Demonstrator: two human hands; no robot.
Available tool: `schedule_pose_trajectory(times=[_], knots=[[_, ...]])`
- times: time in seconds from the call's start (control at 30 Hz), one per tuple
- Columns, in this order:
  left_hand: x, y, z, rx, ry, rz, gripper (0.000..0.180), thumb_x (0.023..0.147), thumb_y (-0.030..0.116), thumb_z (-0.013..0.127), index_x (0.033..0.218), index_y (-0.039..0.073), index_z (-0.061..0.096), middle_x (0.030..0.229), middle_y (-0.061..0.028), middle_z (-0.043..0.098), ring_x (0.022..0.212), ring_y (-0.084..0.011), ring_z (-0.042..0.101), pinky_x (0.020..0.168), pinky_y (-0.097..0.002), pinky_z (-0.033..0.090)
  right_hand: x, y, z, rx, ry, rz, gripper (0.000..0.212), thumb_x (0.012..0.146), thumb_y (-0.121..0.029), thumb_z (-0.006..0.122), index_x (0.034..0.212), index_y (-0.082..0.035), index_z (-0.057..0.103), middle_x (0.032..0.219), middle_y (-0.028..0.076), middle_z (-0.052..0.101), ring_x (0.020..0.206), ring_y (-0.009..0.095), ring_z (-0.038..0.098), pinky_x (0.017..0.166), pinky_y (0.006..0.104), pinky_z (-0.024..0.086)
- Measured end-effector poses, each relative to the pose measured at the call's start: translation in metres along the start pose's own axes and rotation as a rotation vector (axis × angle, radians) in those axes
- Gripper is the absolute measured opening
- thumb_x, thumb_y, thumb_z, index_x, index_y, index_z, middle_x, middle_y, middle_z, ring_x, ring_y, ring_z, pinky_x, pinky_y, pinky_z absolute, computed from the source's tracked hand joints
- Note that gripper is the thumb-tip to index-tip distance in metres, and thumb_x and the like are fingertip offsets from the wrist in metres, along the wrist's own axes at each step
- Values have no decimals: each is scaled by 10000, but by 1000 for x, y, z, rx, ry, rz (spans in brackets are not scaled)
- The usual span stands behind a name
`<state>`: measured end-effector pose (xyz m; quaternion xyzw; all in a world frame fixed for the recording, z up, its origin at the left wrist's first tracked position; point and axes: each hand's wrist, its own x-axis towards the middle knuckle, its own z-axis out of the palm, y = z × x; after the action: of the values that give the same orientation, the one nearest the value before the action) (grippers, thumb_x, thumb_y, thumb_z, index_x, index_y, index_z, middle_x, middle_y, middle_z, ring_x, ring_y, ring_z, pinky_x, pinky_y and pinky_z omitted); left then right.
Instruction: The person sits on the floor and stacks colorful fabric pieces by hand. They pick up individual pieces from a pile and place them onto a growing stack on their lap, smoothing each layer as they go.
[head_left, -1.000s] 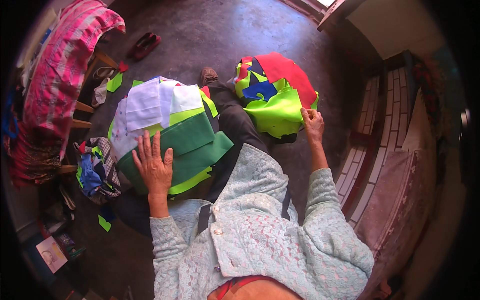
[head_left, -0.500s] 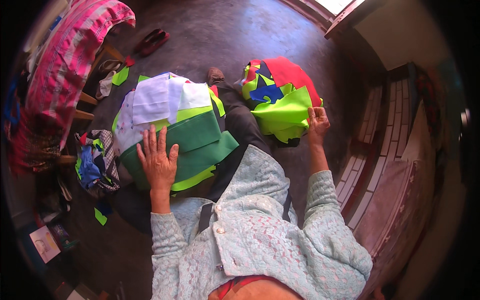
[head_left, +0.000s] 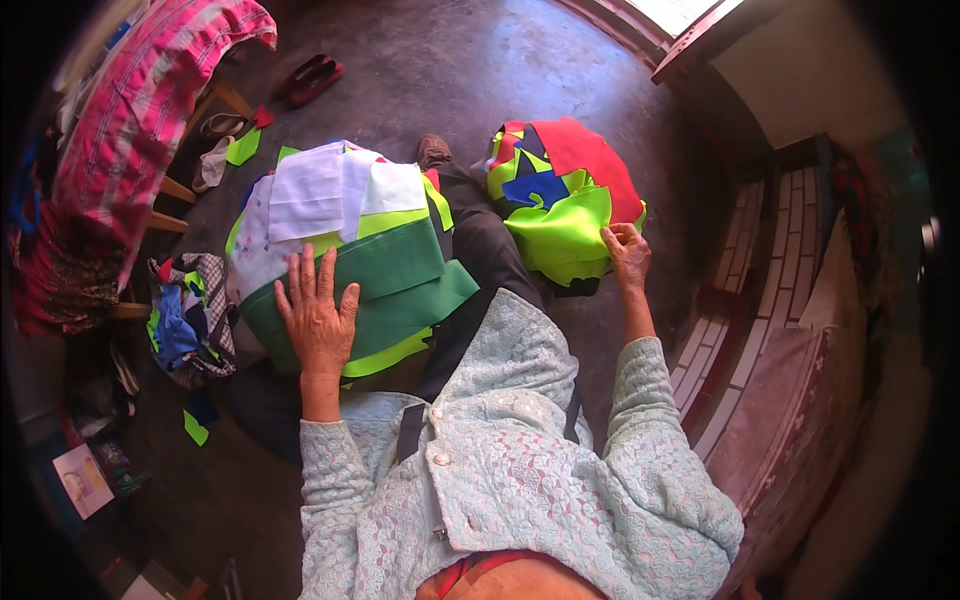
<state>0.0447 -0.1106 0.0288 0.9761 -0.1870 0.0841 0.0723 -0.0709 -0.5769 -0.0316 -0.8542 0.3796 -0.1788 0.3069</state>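
Observation:
My left hand [head_left: 319,315] lies flat with its fingers spread on a dark green cloth piece [head_left: 400,262]. That piece rests on a large rounded heap of fabric, where folded white cloth [head_left: 305,195] and lime-green edges also show. On the right, my right hand [head_left: 628,252] pinches the edge of a lime-green cloth [head_left: 560,232]. This cloth drapes over a second, smaller heap, along with a red cloth [head_left: 585,160] and a blue scrap [head_left: 535,188]. The undersides of both heaps are hidden.
A checked bag of scraps [head_left: 180,330] stands left of the big heap. Pink plaid cloth [head_left: 150,130] hangs over wooden furniture at far left. Dark red shoes [head_left: 312,80] lie on the floor beyond. White brick-patterned panels [head_left: 735,340] run along the right.
My right hand has moved slightly down and to the left, still pinching the lime-green cloth, whose raised corner has folded lower. My left hand has stayed on the green cloth.

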Motion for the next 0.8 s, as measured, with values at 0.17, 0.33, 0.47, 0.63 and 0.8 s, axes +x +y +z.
schedule_pose_trajectory(times=[0.17,0.33,0.47,0.63,0.8], knots=[[0,0,1,3,6,4,571,962,518,415,1443,210,414,1532,-48,325,1427,-266,263,1147,-520,156,-4,-2,2,-2,36,-50,146,767,-179,743,863,-111,657,716,49,657,694,199,652,659,351,509],[1,0,0,0,10,10,571,963,518,415,1441,206,418,1527,-50,334,1424,-266,268,1146,-519,159,-14,-14,6,-270,100,-448,110,767,-97,701,836,-123,620,814,59,622,800,268,613,727,391,499],[1,2,0,-28,27,15,553,949,483,466,1430,212,427,1519,-66,341,1410,-278,290,1140,-534,172,-16,-7,11,-228,54,-507,118,776,-100,696,863,-110,617,874,70,629,835,285,608,754,403,496],[0,1,1,-35,34,9,553,937,481,485,1416,206,447,1509,-75,358,1405,-284,302,1135,-538,182,-14,-7,19,-148,50,-233,227,775,-159,726,968,-87,629,889,115,657,831,304,638,746,411,507],[1,2,-1,-75,59,-1,554,923,473,506,1406,203,461,1500,-88,371,1398,-292,313,1131,-546,186,-4,3,20,-169,-36,-117,237,834,-224,701,997,-70,622,825,134,672,755,257,662,687,383,500]])
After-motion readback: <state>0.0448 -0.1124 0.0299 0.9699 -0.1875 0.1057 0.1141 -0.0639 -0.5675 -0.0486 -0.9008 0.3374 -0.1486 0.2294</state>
